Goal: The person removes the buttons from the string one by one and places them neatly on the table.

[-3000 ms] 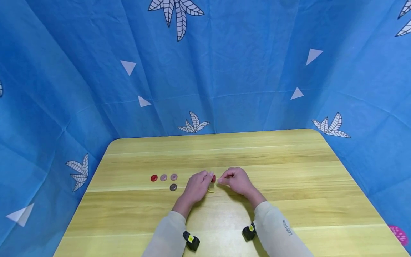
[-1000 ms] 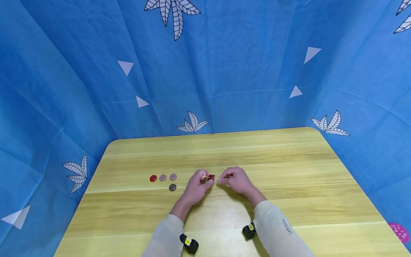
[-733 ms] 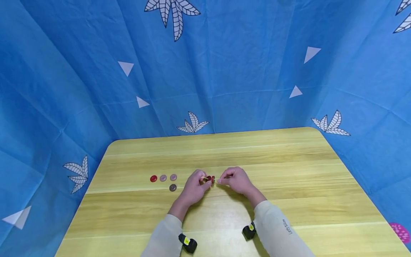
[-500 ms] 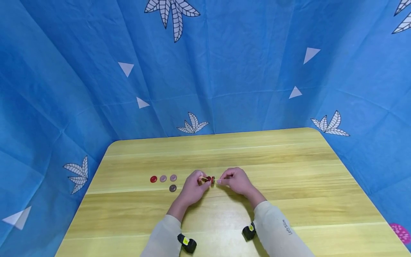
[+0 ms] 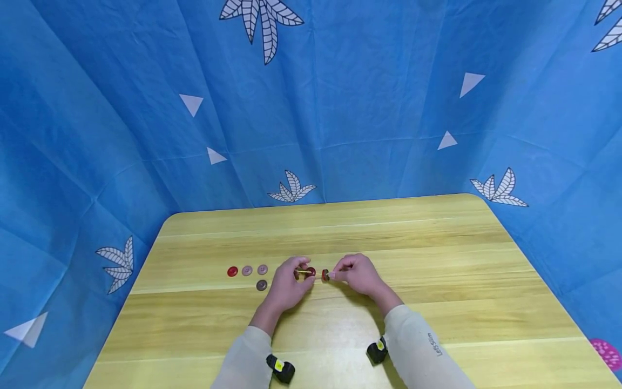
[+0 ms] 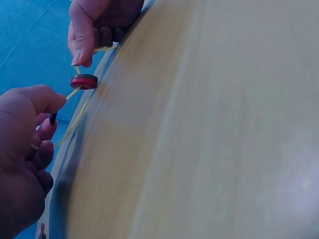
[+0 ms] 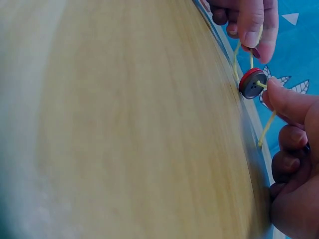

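My left hand (image 5: 285, 286) pinches a dark red button (image 5: 311, 272) between thumb and fingers. Yellow string (image 6: 76, 121) runs from that hand through a small stack of buttons (image 7: 253, 83), one red and one dark, to my right hand (image 5: 360, 274). The right thumb and index finger pinch the string, with the stack right at their fingertips. A loose length of string hangs below each hand in the wrist views. The left fingers partly hide the dark red button there.
Left of the hands, a red button (image 5: 232, 271), two pinkish buttons (image 5: 247, 270) and a dark brown button (image 5: 261, 284) lie on the wooden table (image 5: 437, 243). A blue curtain (image 5: 379, 108) hangs behind the table's far edge.
My left hand has drawn leftward with the dark red button, opening a gap to the stack. The stack now sits closer to the right fingertips; the right hand has hardly moved.
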`<action>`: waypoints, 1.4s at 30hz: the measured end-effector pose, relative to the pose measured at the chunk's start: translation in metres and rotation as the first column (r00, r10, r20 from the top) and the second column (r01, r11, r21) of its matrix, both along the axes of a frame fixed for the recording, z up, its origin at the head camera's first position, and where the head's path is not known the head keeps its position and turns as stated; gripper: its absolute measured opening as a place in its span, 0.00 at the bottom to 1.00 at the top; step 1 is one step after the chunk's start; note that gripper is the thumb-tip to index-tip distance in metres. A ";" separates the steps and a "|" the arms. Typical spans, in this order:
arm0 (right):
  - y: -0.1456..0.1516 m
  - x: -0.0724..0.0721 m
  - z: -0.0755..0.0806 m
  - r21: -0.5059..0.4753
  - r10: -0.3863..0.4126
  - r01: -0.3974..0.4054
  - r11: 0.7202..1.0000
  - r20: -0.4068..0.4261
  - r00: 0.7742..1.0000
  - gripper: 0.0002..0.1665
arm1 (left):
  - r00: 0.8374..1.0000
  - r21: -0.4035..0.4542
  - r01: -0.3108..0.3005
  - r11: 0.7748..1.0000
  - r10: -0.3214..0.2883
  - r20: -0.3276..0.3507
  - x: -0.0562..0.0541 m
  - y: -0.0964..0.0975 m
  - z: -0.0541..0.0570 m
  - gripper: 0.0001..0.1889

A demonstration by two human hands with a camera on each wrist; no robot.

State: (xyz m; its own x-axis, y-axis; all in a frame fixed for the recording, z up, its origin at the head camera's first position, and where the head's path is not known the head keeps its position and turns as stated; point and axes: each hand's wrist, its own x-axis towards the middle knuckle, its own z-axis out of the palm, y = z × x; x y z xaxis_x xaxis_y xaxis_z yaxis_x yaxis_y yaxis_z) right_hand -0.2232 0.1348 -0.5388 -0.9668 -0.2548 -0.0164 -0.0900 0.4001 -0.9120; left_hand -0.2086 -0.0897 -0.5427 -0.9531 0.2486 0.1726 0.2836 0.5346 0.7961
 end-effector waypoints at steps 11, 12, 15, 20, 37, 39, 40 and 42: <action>0.000 0.001 0.001 -0.012 0.000 0.000 1.000 0.010 1.000 0.07 | 0.999 -0.222 0.007 0.975 -0.015 -0.031 0.000 -0.001 0.005 0.18; 0.000 0.001 0.001 -0.012 -0.001 0.001 1.000 0.010 1.000 0.07 | 0.999 -0.228 0.004 0.974 -0.012 -0.032 0.000 -0.001 0.005 0.17; 0.000 0.001 0.002 -0.012 -0.001 0.001 1.000 0.013 1.000 0.07 | 0.999 -0.246 -0.016 0.969 0.004 -0.048 0.000 -0.002 0.006 0.18; 0.000 0.000 0.002 -0.008 0.002 -0.002 1.000 0.015 1.000 0.07 | 0.995 -0.247 -0.045 0.968 0.023 -0.093 0.000 -0.003 0.006 0.18; 0.001 -0.001 0.000 -0.007 0.003 -0.003 1.000 0.019 1.000 0.07 | 0.988 -0.265 -0.066 0.962 0.026 -0.151 0.000 -0.009 0.009 0.13; 0.001 -0.001 0.000 -0.007 0.002 -0.002 1.000 0.019 1.000 0.07 | 0.988 -0.268 -0.072 0.961 0.031 -0.152 0.001 -0.011 0.012 0.13; 0.001 -0.001 0.000 -0.008 0.003 -0.003 1.000 0.018 1.000 0.07 | 0.988 -0.272 -0.076 0.959 0.035 -0.151 0.001 -0.011 0.013 0.14; 0.001 -0.001 0.001 -0.009 0.005 -0.005 1.000 0.017 1.000 0.07 | 0.989 -0.280 -0.084 0.956 0.046 -0.140 0.001 -0.013 0.014 0.14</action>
State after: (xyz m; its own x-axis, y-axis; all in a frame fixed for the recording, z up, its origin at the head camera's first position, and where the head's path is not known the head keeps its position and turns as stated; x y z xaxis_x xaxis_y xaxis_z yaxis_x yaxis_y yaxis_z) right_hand -0.2242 0.1357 -0.5383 -0.9652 -0.2596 -0.0303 -0.0766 0.3916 -0.9169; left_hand -0.2080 -0.1029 -0.5284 -0.9429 0.2437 0.2271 0.3314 0.7544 0.5665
